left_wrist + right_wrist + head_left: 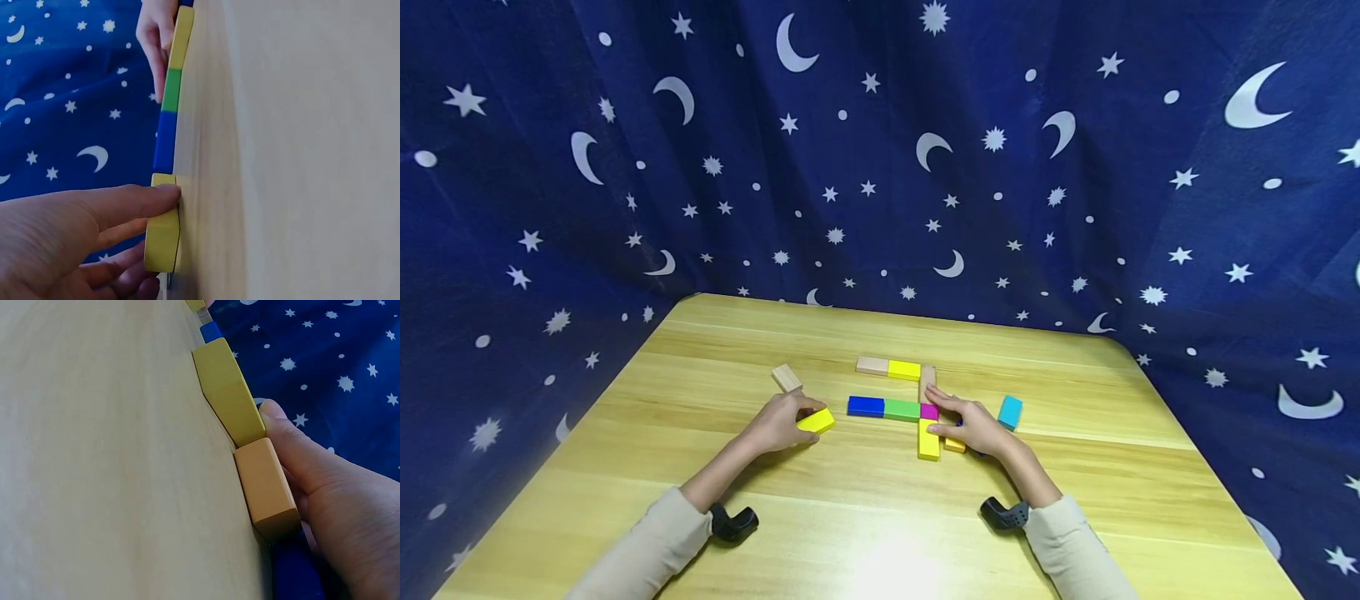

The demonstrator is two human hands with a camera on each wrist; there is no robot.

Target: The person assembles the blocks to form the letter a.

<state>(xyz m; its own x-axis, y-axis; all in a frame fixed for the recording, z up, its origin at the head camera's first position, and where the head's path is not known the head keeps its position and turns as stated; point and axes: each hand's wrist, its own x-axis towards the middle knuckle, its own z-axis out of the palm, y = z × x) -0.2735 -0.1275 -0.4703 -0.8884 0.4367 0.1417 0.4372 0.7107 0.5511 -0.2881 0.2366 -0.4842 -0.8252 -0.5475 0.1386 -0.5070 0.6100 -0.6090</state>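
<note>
My left hand (784, 423) pinches a yellow block (816, 421) between thumb and fingers, low at the tabletop. A plain wooden block (786, 377) lies just beyond those fingers. With fingers spread, my right hand (973, 423) rests on the block pattern. Its index fingertip touches a plain wooden block (928, 379) and its thumb lies at another yellow block (928, 440). Between them sits a magenta block (929, 412), joined on the left by a green block (902, 409) and a blue block (866, 407). An orange block (265, 484) stands beside the right thumb.
Behind the row, a pale wooden block (872, 365) and a yellow block (904, 370) lie end to end. A light blue block (1010, 412) is right of the right hand, which partly covers a dark blue block (295, 572). A starry curtain (880, 167) hangs behind the table (760, 517).
</note>
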